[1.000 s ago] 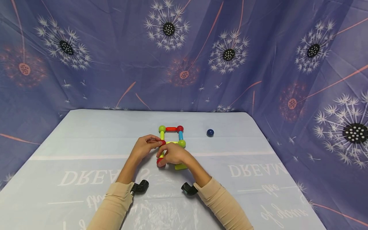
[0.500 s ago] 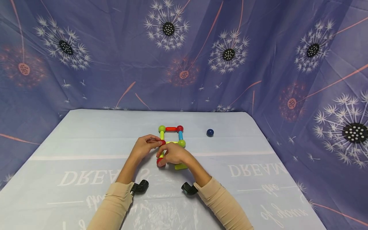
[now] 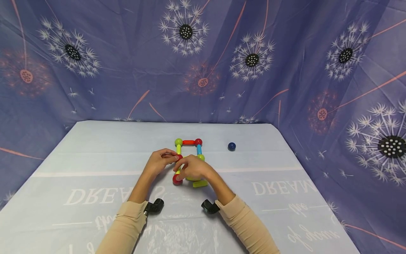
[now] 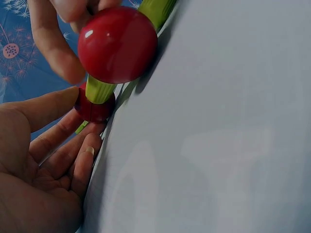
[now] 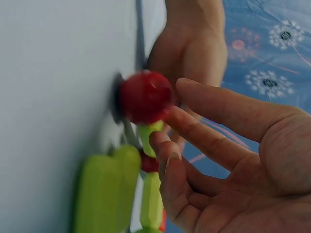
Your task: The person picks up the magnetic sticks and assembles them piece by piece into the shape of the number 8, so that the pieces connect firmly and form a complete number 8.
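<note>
A toy frame of balls and short sticks lies on the table. My left hand (image 3: pixel 160 162) pinches its middle red ball (image 4: pixel 95 110) between thumb and fingers. A yellow-green stick (image 4: pixel 99 91) joins that ball to the front red ball (image 4: pixel 118 44). Beside the front ball is my right hand (image 3: pixel 194 167), its thumb tip just off the surface in the right wrist view and the other fingers loosely bent. The far part has a green ball (image 3: pixel 179 141), a red stick (image 3: pixel 189 142), a dark red ball (image 3: pixel 198 141), a blue stick (image 3: pixel 199 149) and another green ball (image 3: pixel 201 157).
Two yellow-green pieces lie near the right hand, the nearer one a loose stick (image 3: pixel 200 183). A dark blue ball (image 3: pixel 232 146) sits apart to the right. The table cloth (image 3: pixel 104 148) meets a patterned curtain (image 3: pixel 127 70) behind and at the sides.
My right hand has shifted slightly right and away, baring more of the front red ball and another yellow-green piece. The left hand keeps its place on the middle red ball.
</note>
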`<state>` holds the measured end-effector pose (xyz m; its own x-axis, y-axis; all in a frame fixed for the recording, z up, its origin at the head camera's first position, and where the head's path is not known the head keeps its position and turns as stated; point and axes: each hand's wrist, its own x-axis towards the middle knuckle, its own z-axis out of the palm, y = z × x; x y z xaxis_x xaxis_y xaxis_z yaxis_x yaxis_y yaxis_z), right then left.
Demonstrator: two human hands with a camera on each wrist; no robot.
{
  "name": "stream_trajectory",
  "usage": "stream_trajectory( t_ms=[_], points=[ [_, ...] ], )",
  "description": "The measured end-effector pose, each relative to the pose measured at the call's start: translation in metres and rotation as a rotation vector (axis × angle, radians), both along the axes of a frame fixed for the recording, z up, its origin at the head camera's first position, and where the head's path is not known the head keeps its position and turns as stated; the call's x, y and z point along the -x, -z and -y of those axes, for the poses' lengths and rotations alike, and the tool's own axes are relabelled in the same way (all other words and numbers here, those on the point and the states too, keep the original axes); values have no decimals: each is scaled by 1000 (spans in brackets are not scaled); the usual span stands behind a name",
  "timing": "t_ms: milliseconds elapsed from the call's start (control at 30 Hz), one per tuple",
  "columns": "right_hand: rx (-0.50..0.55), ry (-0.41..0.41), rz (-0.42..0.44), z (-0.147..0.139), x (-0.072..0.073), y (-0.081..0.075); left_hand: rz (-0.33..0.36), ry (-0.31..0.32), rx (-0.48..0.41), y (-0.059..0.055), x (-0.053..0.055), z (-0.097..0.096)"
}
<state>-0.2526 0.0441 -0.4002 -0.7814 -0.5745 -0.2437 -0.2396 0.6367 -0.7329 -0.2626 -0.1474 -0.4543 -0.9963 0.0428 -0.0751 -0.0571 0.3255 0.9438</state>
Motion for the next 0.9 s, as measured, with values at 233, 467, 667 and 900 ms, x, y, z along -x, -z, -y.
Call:
stream_trajectory(
  t_ms=[233, 467, 667, 900],
  points=[
    [-16, 54, 24, -16, 7, -9, 2, 5, 6, 0, 1, 0],
    [-102, 53, 45, -29, 15, -11, 15, -5, 5, 0, 0, 0],
    [-129, 45, 88, -33, 16, -7, 14, -8, 10, 1, 1, -1],
    [-140, 50, 108, -36, 17, -2, 11, -18, 8, 1, 0, -1]
  ],
)
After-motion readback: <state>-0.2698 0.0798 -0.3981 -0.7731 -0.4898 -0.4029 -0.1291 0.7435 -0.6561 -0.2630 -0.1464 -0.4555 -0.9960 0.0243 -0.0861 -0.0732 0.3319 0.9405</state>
